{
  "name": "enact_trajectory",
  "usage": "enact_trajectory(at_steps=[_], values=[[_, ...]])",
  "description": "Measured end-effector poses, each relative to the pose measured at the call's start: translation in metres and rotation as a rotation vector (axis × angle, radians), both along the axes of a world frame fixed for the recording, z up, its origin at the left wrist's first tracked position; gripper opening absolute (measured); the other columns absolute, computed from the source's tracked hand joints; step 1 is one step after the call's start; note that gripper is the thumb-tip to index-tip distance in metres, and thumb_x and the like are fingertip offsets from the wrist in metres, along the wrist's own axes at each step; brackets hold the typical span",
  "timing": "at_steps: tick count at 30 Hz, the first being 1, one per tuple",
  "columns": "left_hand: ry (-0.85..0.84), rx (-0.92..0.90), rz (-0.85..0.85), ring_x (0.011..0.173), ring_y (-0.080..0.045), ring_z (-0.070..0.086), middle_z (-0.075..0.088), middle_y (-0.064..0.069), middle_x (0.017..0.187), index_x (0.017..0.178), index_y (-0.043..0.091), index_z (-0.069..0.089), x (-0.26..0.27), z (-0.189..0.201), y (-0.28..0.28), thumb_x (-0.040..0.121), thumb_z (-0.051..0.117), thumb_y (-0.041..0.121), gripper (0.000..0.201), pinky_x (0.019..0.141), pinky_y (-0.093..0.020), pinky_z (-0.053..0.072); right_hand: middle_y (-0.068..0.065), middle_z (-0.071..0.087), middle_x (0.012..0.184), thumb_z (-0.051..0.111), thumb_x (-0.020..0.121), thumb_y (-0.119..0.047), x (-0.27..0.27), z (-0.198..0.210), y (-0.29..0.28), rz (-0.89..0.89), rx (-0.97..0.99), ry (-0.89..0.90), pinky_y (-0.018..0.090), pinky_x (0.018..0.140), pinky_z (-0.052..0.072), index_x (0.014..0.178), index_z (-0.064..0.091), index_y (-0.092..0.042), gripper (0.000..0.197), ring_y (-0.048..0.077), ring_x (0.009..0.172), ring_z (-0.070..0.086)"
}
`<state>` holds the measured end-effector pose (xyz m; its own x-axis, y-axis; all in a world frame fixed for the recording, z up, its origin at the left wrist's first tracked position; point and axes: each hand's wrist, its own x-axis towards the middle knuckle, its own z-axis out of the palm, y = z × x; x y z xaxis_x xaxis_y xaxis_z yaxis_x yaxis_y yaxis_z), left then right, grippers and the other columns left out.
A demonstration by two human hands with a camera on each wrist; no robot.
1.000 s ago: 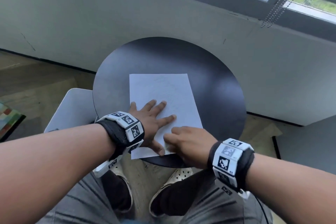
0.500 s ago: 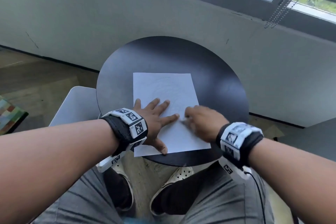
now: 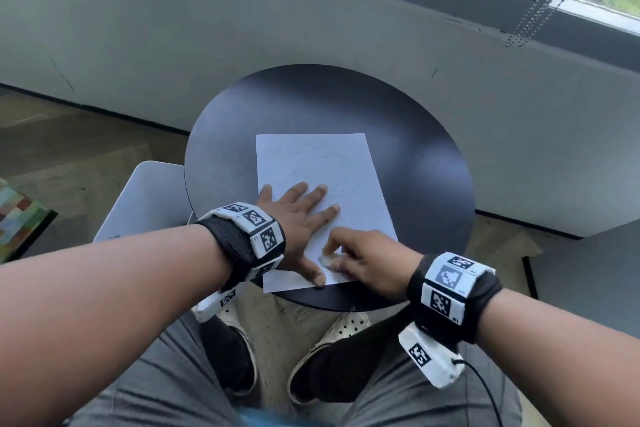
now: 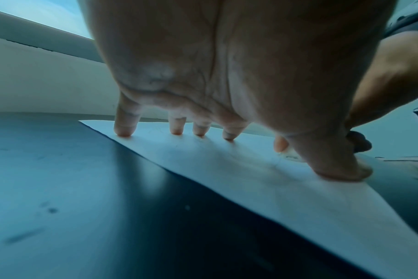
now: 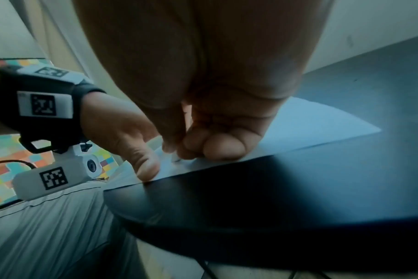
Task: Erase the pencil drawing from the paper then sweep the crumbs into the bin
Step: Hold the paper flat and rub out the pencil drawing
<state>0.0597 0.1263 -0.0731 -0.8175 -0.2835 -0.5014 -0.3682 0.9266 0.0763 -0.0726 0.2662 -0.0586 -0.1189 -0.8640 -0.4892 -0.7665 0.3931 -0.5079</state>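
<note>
Paper (image 3: 322,184) lies on the round black table (image 3: 426,163), pinned flat by my left hand's (image 3: 298,218) spread fingers (image 4: 125,130) while my right hand (image 3: 367,262) pinches a small white eraser (image 3: 325,258) against its near edge. Faint pencil lines (image 3: 311,163) still show farther up. By my judgement erasing is unfinished, sweeping not begun; I see no bin.

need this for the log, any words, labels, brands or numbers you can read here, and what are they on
No readable words, brands or numbers.
Left wristband: square black-and-white coded markers; tiny characters beside them too small to read.
Right wristband: the same kind of markers, tiny marks blurred.
Left wrist camera: one coded marker, no text.
Paper: faint pencil lines only, no lettering legible.
Left hand presses the paper; right hand bears no text.
</note>
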Motion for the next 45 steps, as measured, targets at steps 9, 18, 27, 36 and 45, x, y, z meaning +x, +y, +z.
enact_trajectory(at_steps=[9, 18, 27, 36, 45], values=[[0.023, -0.009, -0.006, 0.151, -0.024, -0.017, -0.025, 0.006, 0.163, 0.153, 0.041, -0.016, 0.001, -0.005, -0.002, 0.060, 0.050, 0.095, 0.126, 0.114, -0.069, 0.009, 0.011, 0.065, 0.095, 0.048, 0.099, -0.039, -0.002, -0.003, -0.011, -0.149, -0.102, 0.196, 0.038, 0.078, 0.051, 0.103, 0.046, -0.022, 0.018, 0.033, 0.084, 0.058], [0.024, -0.018, -0.009, 0.151, -0.025, -0.016, -0.024, 0.006, 0.163, 0.153, 0.041, -0.015, 0.001, -0.004, -0.002, 0.058, 0.049, 0.096, 0.127, 0.114, -0.068, 0.010, 0.013, 0.063, 0.100, 0.049, 0.099, -0.042, -0.022, -0.004, -0.023, -0.380, -0.096, 0.269, 0.042, 0.083, 0.052, 0.104, 0.047, -0.017, 0.025, 0.035, 0.089, 0.060], [0.022, -0.004, -0.002, 0.151, -0.025, -0.016, -0.024, 0.006, 0.163, 0.153, 0.042, -0.014, 0.001, -0.001, 0.000, 0.059, 0.051, 0.095, 0.126, 0.114, -0.068, 0.009, 0.011, 0.064, 0.103, 0.049, 0.097, -0.042, -0.033, 0.000, -0.021, -0.344, -0.055, 0.281, 0.042, 0.085, 0.052, 0.103, 0.048, -0.020, 0.023, 0.034, 0.090, 0.060], [0.027, -0.003, -0.003, 0.151, -0.025, -0.016, -0.024, 0.006, 0.163, 0.153, 0.041, -0.013, 0.001, -0.002, -0.001, 0.058, 0.051, 0.095, 0.126, 0.114, -0.068, 0.008, 0.007, 0.065, 0.105, 0.053, 0.096, -0.038, -0.011, 0.000, -0.013, -0.037, -0.038, 0.203, 0.034, 0.080, 0.048, 0.109, 0.053, -0.023, 0.020, 0.027, 0.091, 0.058], [0.028, 0.027, 0.001, 0.150, -0.024, -0.021, -0.027, 0.005, 0.162, 0.152, 0.042, -0.014, 0.002, -0.004, -0.001, 0.060, 0.052, 0.094, 0.125, 0.114, -0.069, 0.004, 0.000, 0.063, 0.102, 0.051, 0.097, -0.042, -0.004, -0.002, -0.015, -0.090, -0.045, 0.147, 0.036, 0.081, 0.049, 0.106, 0.047, -0.030, 0.016, 0.023, 0.088, 0.058]])
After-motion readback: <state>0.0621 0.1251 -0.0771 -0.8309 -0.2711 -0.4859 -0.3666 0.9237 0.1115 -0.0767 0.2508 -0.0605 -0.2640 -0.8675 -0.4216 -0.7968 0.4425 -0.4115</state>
